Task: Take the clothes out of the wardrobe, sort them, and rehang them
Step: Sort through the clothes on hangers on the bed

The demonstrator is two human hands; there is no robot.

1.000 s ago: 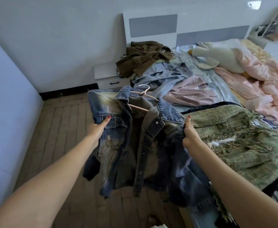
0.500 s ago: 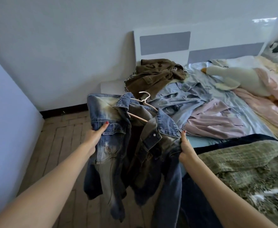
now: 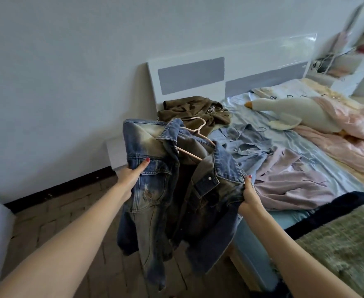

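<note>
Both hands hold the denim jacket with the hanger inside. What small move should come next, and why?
Probably lay the denim jacket on the bed beside the light blue shirt: left hand and right hand hold it above the floor, hanger loose inside.

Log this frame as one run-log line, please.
left hand: grips denim jacket front | right hand: grips other front | hanger: inside jacket | jacket: held beside bed | rehang: not yet

Left grip (image 3: 131, 176), right grip (image 3: 248, 195), both apparently clenched

Soft daylight, headboard (image 3: 284, 46) glare (blurred, warped edges)
</note>
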